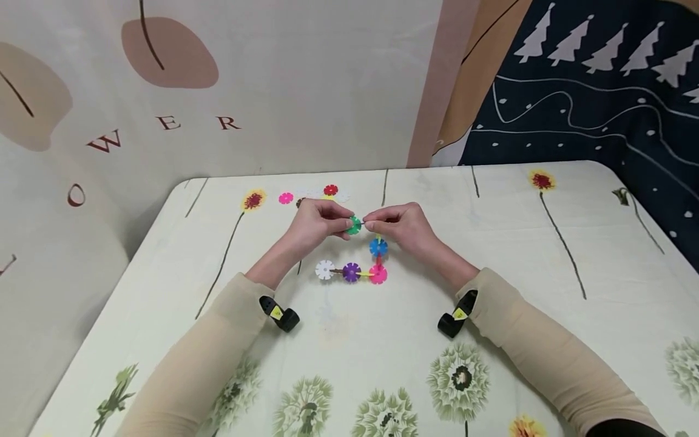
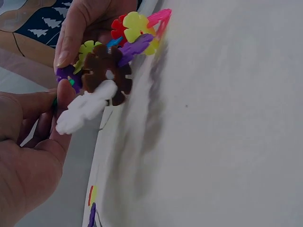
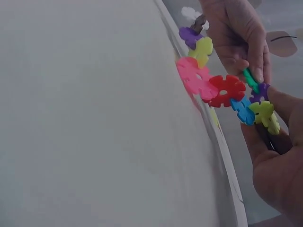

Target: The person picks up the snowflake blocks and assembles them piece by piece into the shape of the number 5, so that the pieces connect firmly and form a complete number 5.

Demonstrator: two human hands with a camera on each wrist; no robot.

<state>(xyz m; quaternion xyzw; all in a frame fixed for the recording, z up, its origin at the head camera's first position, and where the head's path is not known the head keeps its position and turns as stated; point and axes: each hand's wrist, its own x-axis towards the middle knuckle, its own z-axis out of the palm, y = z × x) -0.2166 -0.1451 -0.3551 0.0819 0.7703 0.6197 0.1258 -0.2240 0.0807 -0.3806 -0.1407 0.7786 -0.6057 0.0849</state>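
My left hand [image 1: 317,223] pinches a green notched plastic disc [image 1: 355,226] between thumb and fingers. Facing it, my right hand [image 1: 406,227] pinches a purple disc [image 3: 259,93] at the end of a linked chain of snowflake discs. The green disc touches the purple one edge to edge; whether their slots are joined I cannot tell. Down from the right hand the chain runs through yellow [image 3: 262,112], blue [image 1: 378,247], red [image 3: 227,91] and pink [image 1: 378,275] discs. It then turns left through purple [image 1: 352,272] and brown [image 2: 102,68] to white [image 1: 324,270].
Behind the left hand, several loose discs lie on the flower-print tablecloth [image 1: 546,255], among them a pink disc [image 1: 286,198] and a red disc [image 1: 330,189]. A patterned curtain [image 1: 327,85] stands beyond the table's far edge. Each wrist carries a small black camera [image 1: 280,314].
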